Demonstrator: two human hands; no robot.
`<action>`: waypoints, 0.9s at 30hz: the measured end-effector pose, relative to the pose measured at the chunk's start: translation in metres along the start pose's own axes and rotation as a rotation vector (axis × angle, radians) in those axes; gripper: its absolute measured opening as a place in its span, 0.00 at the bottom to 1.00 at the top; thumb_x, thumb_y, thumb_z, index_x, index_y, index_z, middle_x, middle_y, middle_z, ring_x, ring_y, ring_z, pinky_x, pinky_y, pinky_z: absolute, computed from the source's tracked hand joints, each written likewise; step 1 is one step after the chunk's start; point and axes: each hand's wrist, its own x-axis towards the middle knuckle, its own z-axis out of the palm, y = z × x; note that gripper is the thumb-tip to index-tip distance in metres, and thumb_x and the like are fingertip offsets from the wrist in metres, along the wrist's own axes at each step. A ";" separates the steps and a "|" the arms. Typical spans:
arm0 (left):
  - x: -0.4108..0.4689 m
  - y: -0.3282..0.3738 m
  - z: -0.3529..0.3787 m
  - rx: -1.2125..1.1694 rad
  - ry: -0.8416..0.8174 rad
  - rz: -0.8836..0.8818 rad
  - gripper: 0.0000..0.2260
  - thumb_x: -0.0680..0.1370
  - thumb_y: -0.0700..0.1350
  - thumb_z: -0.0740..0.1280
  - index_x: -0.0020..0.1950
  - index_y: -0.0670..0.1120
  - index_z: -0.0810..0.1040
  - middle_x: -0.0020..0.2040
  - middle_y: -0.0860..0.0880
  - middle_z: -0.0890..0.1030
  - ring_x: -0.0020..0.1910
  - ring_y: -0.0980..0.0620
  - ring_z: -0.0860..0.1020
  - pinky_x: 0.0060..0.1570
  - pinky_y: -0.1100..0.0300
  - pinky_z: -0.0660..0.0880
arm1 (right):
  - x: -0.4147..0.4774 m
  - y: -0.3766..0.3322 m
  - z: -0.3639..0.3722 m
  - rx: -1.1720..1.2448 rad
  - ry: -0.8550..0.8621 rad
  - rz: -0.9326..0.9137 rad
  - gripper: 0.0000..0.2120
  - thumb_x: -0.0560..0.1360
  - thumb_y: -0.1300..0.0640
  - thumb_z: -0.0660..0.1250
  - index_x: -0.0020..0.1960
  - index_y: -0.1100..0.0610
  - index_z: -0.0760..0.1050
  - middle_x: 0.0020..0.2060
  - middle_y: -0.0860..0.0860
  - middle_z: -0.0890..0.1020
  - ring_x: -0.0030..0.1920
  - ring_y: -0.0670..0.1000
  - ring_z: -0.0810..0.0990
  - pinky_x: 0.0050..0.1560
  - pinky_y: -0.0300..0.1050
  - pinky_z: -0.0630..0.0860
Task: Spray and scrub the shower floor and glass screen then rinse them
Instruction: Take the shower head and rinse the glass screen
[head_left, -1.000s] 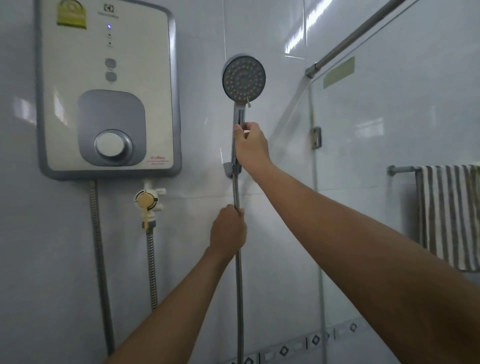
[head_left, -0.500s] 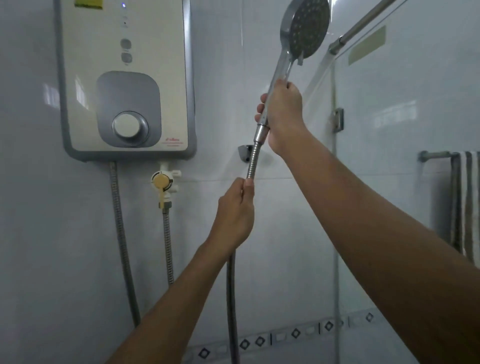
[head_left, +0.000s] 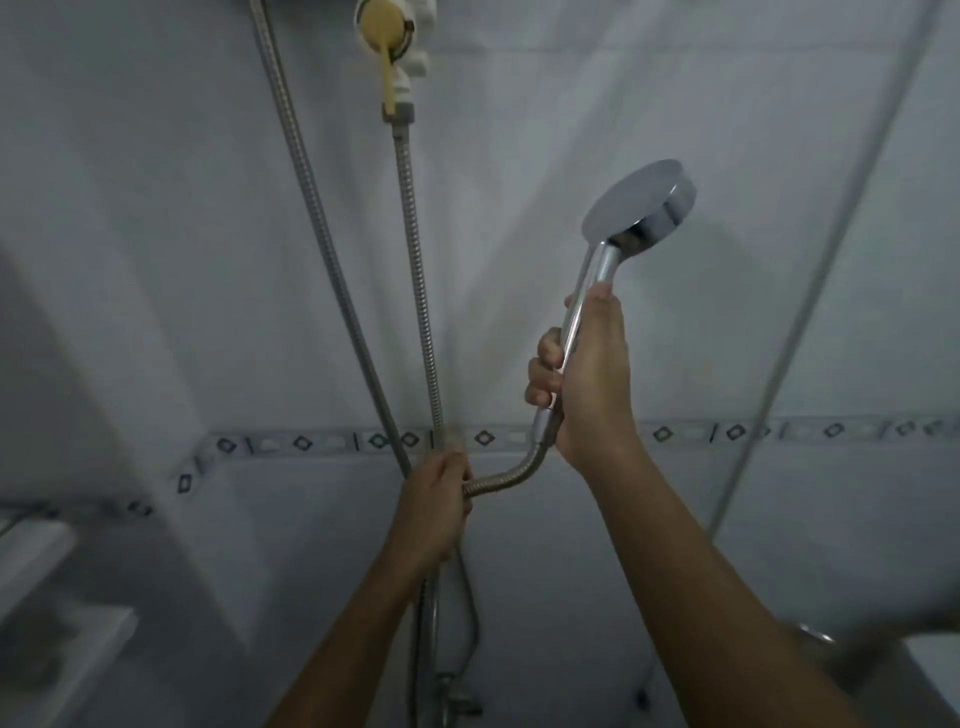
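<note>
My right hand (head_left: 587, 374) grips the chrome handle of the shower head (head_left: 636, 208), which is off the wall and tilted up to the right, its back toward me. My left hand (head_left: 436, 493) grips the metal shower hose (head_left: 511, 470) just below the handle, where the hose bends. The glass screen (head_left: 857, 260) stands to the right, its edge running diagonally down. The shower floor is hardly visible in the dim bottom of the view.
A yellow-handled water valve (head_left: 387, 36) sits at the top, with a hose (head_left: 415, 260) hanging from it and a second hose (head_left: 317, 208) beside it. A patterned tile border (head_left: 311, 441) crosses the wall. A white ledge (head_left: 36, 551) is at lower left.
The shower head has come down from near the wall holder to chest height, its face turned away. My view has dropped, so the water heater is out of sight. Both hands kept their grips.
</note>
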 end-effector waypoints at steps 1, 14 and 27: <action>0.004 -0.023 -0.003 0.044 0.058 -0.026 0.17 0.83 0.50 0.58 0.36 0.46 0.70 0.25 0.50 0.69 0.22 0.51 0.66 0.24 0.62 0.62 | -0.006 0.020 -0.004 -0.011 -0.015 0.026 0.18 0.82 0.38 0.52 0.51 0.52 0.66 0.27 0.49 0.68 0.24 0.47 0.62 0.26 0.39 0.63; 0.003 -0.200 -0.001 0.302 0.247 -0.548 0.34 0.79 0.65 0.57 0.67 0.35 0.66 0.65 0.35 0.75 0.61 0.38 0.77 0.62 0.49 0.75 | -0.069 0.211 -0.051 -0.334 -0.067 0.228 0.23 0.78 0.38 0.52 0.42 0.56 0.71 0.30 0.51 0.72 0.29 0.48 0.70 0.30 0.43 0.68; 0.008 -0.219 0.010 0.280 0.148 -0.524 0.31 0.83 0.62 0.45 0.31 0.45 0.70 0.31 0.47 0.75 0.32 0.49 0.74 0.32 0.60 0.65 | -0.066 0.239 -0.072 -0.356 -0.050 0.279 0.23 0.78 0.39 0.53 0.45 0.58 0.72 0.30 0.52 0.70 0.28 0.46 0.68 0.26 0.41 0.65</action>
